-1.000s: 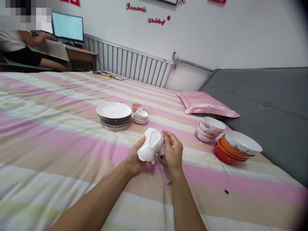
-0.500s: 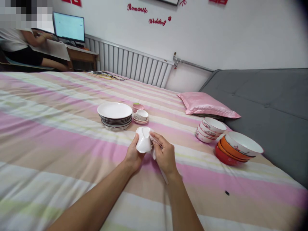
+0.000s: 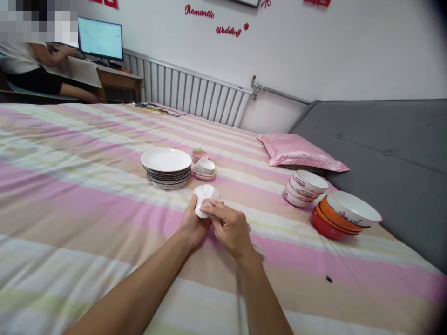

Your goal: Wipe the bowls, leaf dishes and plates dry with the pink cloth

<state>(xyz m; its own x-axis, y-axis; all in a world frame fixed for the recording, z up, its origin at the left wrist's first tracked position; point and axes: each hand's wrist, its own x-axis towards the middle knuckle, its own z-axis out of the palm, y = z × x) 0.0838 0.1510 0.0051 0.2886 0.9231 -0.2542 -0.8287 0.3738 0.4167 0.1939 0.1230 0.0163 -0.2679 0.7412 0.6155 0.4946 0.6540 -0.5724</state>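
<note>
A small glossy white dish (image 3: 202, 193), looking like a little bowl tilted over, is in my left hand (image 3: 191, 227), whose fingers curl round its near side and underneath. My right hand (image 3: 231, 230) lies over the dish's right side, fingertips pressed on its surface. From that hand trails a pale cloth (image 3: 258, 251), mostly hidden behind the wrist. Just beyond stand a stack of plates (image 3: 166, 160), white on top with dark ones below, and several small white dishes (image 3: 206, 165) on pinkish ones.
Right of my hands are stacked patterned bowls (image 3: 302, 190) and larger orange and red bowls (image 3: 335, 223). A pink pillow (image 3: 302, 151) rests by the grey headboard (image 3: 384, 130). A small black object (image 3: 329, 279) lies on the striped bedspread (image 3: 293, 284). Another person (image 3: 24, 60) sits at a desk.
My right hand has moved left, from the dish's right edge onto its surface. The dish has turned and tilted slightly in my left hand. The stacks have not moved.
</note>
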